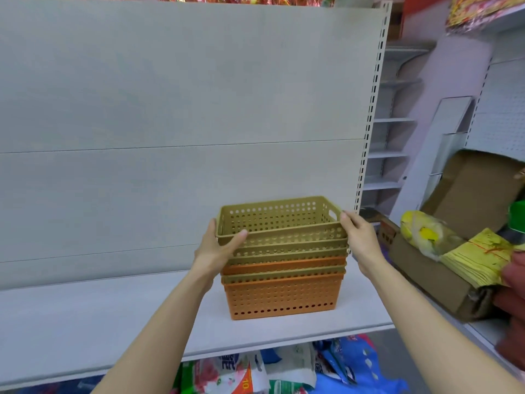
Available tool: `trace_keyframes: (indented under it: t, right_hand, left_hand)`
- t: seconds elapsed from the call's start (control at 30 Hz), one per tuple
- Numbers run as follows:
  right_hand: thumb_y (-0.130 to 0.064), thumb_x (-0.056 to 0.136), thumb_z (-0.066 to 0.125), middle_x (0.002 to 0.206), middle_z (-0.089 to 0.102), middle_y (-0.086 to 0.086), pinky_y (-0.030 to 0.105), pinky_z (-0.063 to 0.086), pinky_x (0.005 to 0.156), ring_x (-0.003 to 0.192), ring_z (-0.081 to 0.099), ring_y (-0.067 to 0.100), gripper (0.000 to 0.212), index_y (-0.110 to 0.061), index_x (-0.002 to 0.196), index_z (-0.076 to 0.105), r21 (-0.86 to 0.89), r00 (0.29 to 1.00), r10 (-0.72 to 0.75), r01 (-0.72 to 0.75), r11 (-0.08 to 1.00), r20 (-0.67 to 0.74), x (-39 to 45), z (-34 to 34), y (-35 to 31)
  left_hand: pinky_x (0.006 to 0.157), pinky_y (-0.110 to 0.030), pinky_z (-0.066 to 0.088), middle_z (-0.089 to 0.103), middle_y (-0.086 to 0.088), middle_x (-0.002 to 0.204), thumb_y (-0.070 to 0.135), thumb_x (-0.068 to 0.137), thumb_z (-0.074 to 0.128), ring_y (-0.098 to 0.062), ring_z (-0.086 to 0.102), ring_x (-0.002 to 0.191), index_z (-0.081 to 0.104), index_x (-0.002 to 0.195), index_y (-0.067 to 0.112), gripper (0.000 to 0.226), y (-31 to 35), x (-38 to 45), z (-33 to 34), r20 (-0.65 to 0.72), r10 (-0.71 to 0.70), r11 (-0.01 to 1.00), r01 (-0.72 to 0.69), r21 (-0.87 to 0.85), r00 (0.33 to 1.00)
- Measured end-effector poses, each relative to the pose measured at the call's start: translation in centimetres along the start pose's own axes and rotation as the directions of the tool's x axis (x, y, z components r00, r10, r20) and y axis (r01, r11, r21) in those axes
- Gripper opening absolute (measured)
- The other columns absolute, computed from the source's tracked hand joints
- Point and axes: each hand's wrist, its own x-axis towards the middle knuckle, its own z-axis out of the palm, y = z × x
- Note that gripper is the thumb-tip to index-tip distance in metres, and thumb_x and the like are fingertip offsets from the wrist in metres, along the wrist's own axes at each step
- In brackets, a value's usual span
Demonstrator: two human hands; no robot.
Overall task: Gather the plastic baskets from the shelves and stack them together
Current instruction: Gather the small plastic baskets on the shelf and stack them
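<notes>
A stack of several perforated plastic baskets stands on the white shelf (pixel 85 322). The bottom basket (pixel 281 297) is orange, and olive and orange rims alternate above it. The top olive basket (pixel 278 220) sits slightly tilted, not fully nested. My left hand (pixel 218 245) grips its left rim, thumb over the front edge. On the right rim my right hand (pixel 359 237) holds near the handle slot.
A white back panel rises behind the shelf. At right, an open cardboard box (pixel 426 268) holds yellow paper bundles and a yellow bagged item. Colourful packets lie below the shelf edge. More white shelving stands at the far right.
</notes>
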Motion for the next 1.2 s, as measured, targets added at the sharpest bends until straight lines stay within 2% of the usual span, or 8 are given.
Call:
trace_keyframes:
  t: [0.1,0.33,0.5,0.6,0.67,0.77,0.9,1.2]
  right_hand:
    - [-0.030,0.103,0.039,0.109,0.062,-0.006,0.037,0.047,0.090,0.102,0.057,0.013,0.025,-0.024,0.120,0.057,0.024,0.999,0.038,-0.038,0.999,-0.001,-0.5,0.3,1.1]
    - [-0.029,0.105,0.029,0.104,0.058,-0.006,0.027,0.041,0.072,0.090,0.053,0.006,0.028,-0.019,0.121,0.050,-0.006,0.996,0.063,-0.063,0.998,-0.056,-0.8,1.6,1.3]
    - [-0.032,0.105,0.025,0.114,0.056,0.007,0.033,0.038,0.078,0.090,0.051,0.013,0.039,-0.011,0.130,0.046,-0.187,0.998,0.067,-0.066,0.980,0.001,-0.4,1.8,0.7]
    - [-0.032,0.102,0.035,0.135,0.051,0.016,0.041,0.041,0.093,0.117,0.049,0.029,0.044,-0.006,0.137,0.042,-0.448,0.998,-0.026,0.000,0.894,-0.052,-0.6,1.6,-0.1]
    - [-0.033,0.099,0.044,0.141,0.048,0.015,0.044,0.035,0.105,0.130,0.041,0.032,0.050,-0.005,0.141,0.039,-0.617,0.968,-0.241,0.149,0.773,-0.067,-1.7,1.9,-0.7]
    - [-0.034,0.096,0.050,0.138,0.052,0.011,0.043,0.034,0.109,0.130,0.043,0.028,0.051,-0.006,0.138,0.045,-0.653,0.891,-0.448,0.380,0.655,0.070,-4.8,4.4,-2.6]
    - [-0.034,0.092,0.059,0.130,0.059,0.008,0.039,0.039,0.106,0.123,0.051,0.024,0.049,-0.008,0.133,0.053,-0.582,0.784,-0.554,0.597,0.553,0.278,-9.7,10.0,-4.5]
    - [-0.040,0.086,0.057,0.111,0.066,0.007,0.036,0.049,0.090,0.105,0.060,0.026,0.047,-0.008,0.120,0.062,-0.391,0.647,-0.619,0.762,0.515,0.445,-21.4,24.5,-7.3]
  left_hand:
    - [0.069,-0.022,0.050,0.069,0.011,0.107,0.043,0.090,0.068,-0.007,0.067,0.097,0.051,0.118,0.031,0.035,-0.9,0.0,0.1,0.025,0.009,0.998,-0.008,-0.055,1.000]
    - [0.065,-0.022,0.051,0.071,0.012,0.102,0.038,0.091,0.067,-0.005,0.068,0.089,0.057,0.115,0.031,0.027,-0.9,0.2,0.2,-0.037,0.019,0.998,-0.021,-0.054,0.999]
    - [0.065,-0.021,0.050,0.068,0.014,0.105,0.042,0.090,0.068,-0.010,0.066,0.097,0.055,0.119,0.031,0.034,-0.4,0.1,-0.1,-0.063,0.004,1.000,-0.006,-0.025,0.998]
    - [0.066,-0.018,0.045,0.063,0.020,0.106,0.045,0.089,0.068,-0.004,0.062,0.098,0.053,0.123,0.029,0.040,-0.2,-0.5,-0.6,-0.052,0.077,0.985,-0.067,0.162,0.996]
    - [0.080,-0.026,0.047,0.062,0.009,0.122,0.045,0.087,0.070,-0.016,0.059,0.115,0.050,0.131,0.023,0.053,-0.4,-1.2,-1.6,-0.057,0.190,0.901,-0.151,0.407,0.980]
    - [0.109,-0.037,0.034,0.043,-0.005,0.148,0.053,0.086,0.067,-0.027,0.039,0.135,0.036,0.149,0.015,0.080,-0.7,-2.6,-4.4,-0.050,0.332,0.625,-0.180,0.760,0.942]
    - [0.102,-0.036,0.039,0.052,-0.004,0.136,0.049,0.086,0.069,-0.027,0.049,0.122,0.045,0.142,0.015,0.070,-1.8,-5.2,-10.1,0.002,0.469,0.423,-0.227,0.877,0.883]
    - [0.091,-0.040,0.047,0.063,-0.005,0.117,0.041,0.083,0.075,-0.029,0.059,0.106,0.060,0.127,0.012,0.056,-5.8,-12.6,-25.3,-0.038,0.495,0.314,-0.138,0.939,0.868]
